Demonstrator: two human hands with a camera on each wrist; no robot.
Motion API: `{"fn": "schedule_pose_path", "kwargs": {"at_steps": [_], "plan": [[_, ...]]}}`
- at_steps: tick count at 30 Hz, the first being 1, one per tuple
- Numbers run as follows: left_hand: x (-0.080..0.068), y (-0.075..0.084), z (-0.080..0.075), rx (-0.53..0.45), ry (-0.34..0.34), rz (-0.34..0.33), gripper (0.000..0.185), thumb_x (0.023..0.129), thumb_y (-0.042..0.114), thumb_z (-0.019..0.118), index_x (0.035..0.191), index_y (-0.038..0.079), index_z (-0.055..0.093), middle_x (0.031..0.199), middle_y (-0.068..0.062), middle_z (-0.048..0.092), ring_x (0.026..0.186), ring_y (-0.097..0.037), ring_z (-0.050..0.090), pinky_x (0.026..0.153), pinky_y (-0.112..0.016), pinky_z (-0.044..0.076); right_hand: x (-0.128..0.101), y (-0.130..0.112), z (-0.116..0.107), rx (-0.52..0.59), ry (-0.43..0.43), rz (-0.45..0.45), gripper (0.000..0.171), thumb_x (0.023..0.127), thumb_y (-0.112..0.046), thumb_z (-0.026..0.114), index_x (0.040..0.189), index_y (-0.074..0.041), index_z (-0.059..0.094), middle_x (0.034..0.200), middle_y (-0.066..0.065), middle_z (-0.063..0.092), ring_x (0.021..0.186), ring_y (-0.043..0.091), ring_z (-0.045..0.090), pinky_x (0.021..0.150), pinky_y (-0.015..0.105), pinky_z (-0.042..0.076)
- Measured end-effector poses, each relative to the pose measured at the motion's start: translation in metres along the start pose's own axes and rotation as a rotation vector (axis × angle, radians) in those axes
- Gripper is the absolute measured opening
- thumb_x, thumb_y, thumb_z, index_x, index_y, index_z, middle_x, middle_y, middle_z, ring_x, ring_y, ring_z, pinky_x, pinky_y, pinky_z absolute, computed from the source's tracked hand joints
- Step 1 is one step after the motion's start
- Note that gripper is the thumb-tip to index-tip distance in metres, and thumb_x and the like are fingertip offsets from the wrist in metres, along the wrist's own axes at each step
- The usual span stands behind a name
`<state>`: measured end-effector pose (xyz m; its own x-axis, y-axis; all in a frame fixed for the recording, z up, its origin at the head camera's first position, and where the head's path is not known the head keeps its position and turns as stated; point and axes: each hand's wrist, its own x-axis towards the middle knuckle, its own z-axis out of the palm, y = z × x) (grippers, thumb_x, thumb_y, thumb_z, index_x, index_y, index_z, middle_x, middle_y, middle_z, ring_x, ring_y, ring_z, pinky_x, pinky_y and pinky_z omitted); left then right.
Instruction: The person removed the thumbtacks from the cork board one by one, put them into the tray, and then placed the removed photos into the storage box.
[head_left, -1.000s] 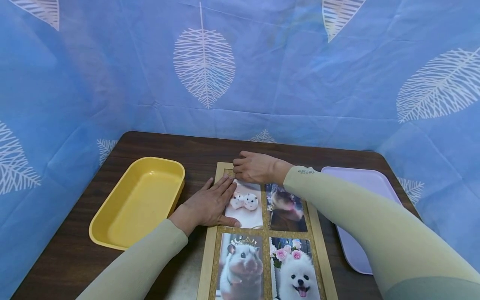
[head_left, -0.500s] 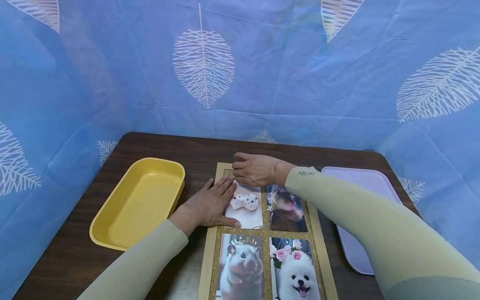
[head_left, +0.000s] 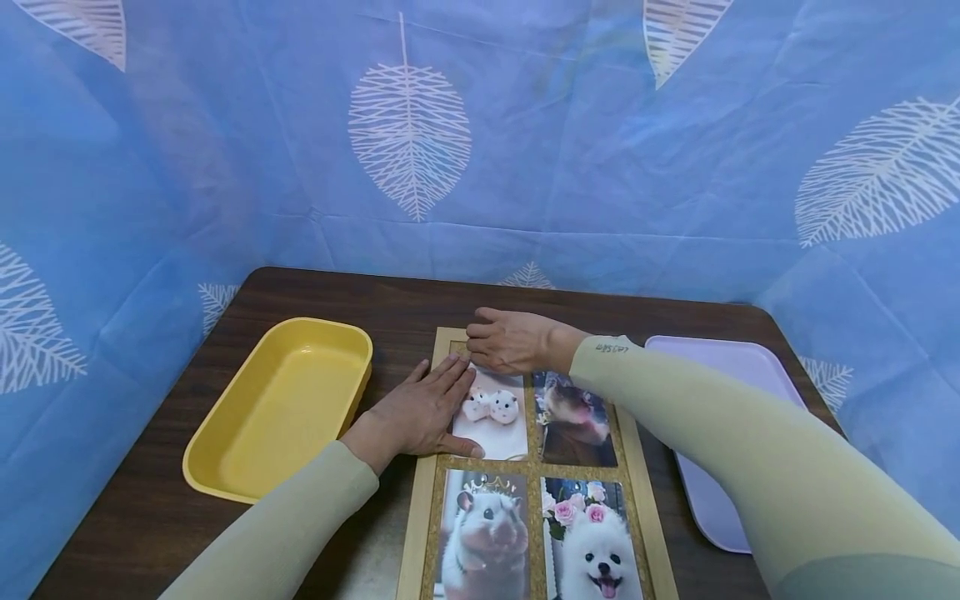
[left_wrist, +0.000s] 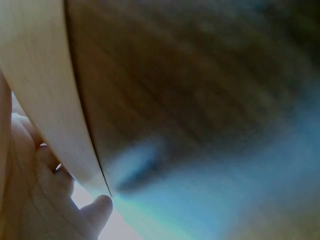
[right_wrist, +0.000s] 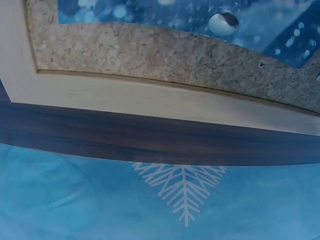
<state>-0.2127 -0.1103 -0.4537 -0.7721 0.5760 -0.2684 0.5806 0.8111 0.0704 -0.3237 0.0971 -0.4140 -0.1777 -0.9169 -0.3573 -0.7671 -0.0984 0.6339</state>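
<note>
A cork board with a pale wooden frame (head_left: 418, 508) lies on the table, bearing several animal photos. My left hand (head_left: 420, 408) lies spread across the frame's left side, fingertips on the photo of two white hamsters (head_left: 491, 425). In the left wrist view, that hand's fingers (left_wrist: 95, 212) show beside the frame's edge. My right hand (head_left: 513, 340) bends over the top edge of the same photo with curled fingers. Its fingertips are hidden, and I cannot tell what they hold. The right wrist view shows cork (right_wrist: 125, 50) and the top of a blue photo (right_wrist: 150, 12), but no fingers.
A yellow tray (head_left: 277, 408) stands left of the board, and a lilac tray (head_left: 720, 500) lies to the right, partly under my right forearm. Below the hamster photo are a crowned hamster photo (head_left: 487, 542) and a white dog photo (head_left: 600, 550). Blue cloth (head_left: 570, 167) hangs behind the table.
Both hands keep nearly the same place on the photo. The whole head view shifts slightly.
</note>
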Motion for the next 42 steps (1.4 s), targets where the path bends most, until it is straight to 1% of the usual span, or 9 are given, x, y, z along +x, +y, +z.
{"fn": "schedule_pose_path", "kwargs": {"at_steps": [6,11,14,17,21,25,32,38,42], "plan": [[-0.0003,-0.0004,0.0003,0.013,0.004,-0.003,0.119,0.087,0.094,0.040,0.171,0.015,0.012,0.179,-0.004,0.005,0.166,-0.024,0.003,0.132,-0.056,0.014,0.0009,-0.0010,-0.0001,-0.027,-0.011,0.003,0.032,0.115,-0.032,0.041,0.136,-0.020,0.063,0.132,-0.001,0.065,0.127,0.024,0.053,0.119,0.050,0.040],[0.0005,-0.0009,0.0010,0.013,0.002,-0.006,0.119,0.087,0.094,0.039,0.171,0.016,0.011,0.179,-0.004,0.004,0.166,-0.024,0.002,0.132,-0.057,0.011,0.0011,-0.0006,0.0004,-0.027,-0.016,0.010,0.033,0.115,-0.033,0.040,0.134,-0.020,0.063,0.130,0.000,0.065,0.126,0.024,0.053,0.121,0.051,0.038],[0.0012,-0.0012,0.0019,0.018,0.002,-0.004,0.118,0.087,0.094,0.039,0.171,0.016,0.011,0.179,-0.004,0.004,0.166,-0.024,0.002,0.132,-0.058,0.012,0.0014,-0.0005,0.0017,-0.024,-0.027,0.011,0.034,0.115,-0.034,0.039,0.133,-0.021,0.064,0.131,0.000,0.064,0.126,0.024,0.053,0.121,0.051,0.038],[0.0017,-0.0014,0.0025,0.030,0.003,-0.003,0.119,0.087,0.094,0.038,0.171,0.015,0.010,0.179,-0.004,0.004,0.166,-0.024,0.003,0.132,-0.057,0.013,0.0023,-0.0006,0.0031,-0.010,-0.039,0.015,0.034,0.115,-0.035,0.037,0.132,-0.021,0.065,0.129,0.000,0.064,0.123,0.024,0.053,0.118,0.050,0.040],[0.0015,-0.0012,0.0021,0.021,0.007,-0.002,0.119,0.087,0.094,0.039,0.171,0.015,0.010,0.179,-0.004,0.004,0.166,-0.023,0.003,0.132,-0.057,0.014,0.0032,-0.0004,0.0040,0.014,-0.055,0.023,0.034,0.116,-0.035,0.036,0.130,-0.022,0.065,0.127,0.000,0.064,0.117,0.023,0.053,0.111,0.048,0.043],[0.0005,-0.0009,0.0008,0.019,0.007,0.001,0.119,0.087,0.094,0.039,0.171,0.015,0.010,0.179,-0.004,0.003,0.166,-0.023,0.003,0.132,-0.057,0.015,0.0037,0.0002,0.0037,0.032,-0.067,0.028,0.034,0.116,-0.034,0.036,0.130,-0.022,0.064,0.126,0.000,0.064,0.116,0.023,0.052,0.110,0.048,0.043],[0.0006,-0.0005,0.0027,0.019,0.013,0.003,0.119,0.087,0.094,0.039,0.171,0.015,0.011,0.179,-0.004,0.004,0.166,-0.024,0.004,0.132,-0.058,0.016,0.0022,-0.0016,0.0044,0.040,-0.067,0.034,0.034,0.115,-0.035,0.039,0.135,-0.022,0.063,0.130,0.000,0.064,0.122,0.024,0.052,0.116,0.050,0.041],[0.0010,-0.0006,0.0034,0.015,0.012,0.002,0.118,0.087,0.094,0.039,0.171,0.015,0.011,0.179,-0.004,0.003,0.166,-0.024,0.004,0.132,-0.058,0.015,0.0018,-0.0028,0.0066,0.063,-0.054,0.042,0.036,0.115,-0.035,0.038,0.138,-0.020,0.062,0.132,0.000,0.065,0.125,0.025,0.052,0.117,0.052,0.040],[0.0012,-0.0006,0.0030,0.016,0.017,0.000,0.119,0.087,0.094,0.039,0.171,0.015,0.011,0.179,-0.004,0.004,0.166,-0.024,0.003,0.132,-0.058,0.015,0.0017,-0.0009,0.0064,0.040,-0.046,0.026,0.035,0.115,-0.034,0.040,0.138,-0.019,0.062,0.132,0.001,0.065,0.126,0.025,0.053,0.119,0.052,0.039]]}}
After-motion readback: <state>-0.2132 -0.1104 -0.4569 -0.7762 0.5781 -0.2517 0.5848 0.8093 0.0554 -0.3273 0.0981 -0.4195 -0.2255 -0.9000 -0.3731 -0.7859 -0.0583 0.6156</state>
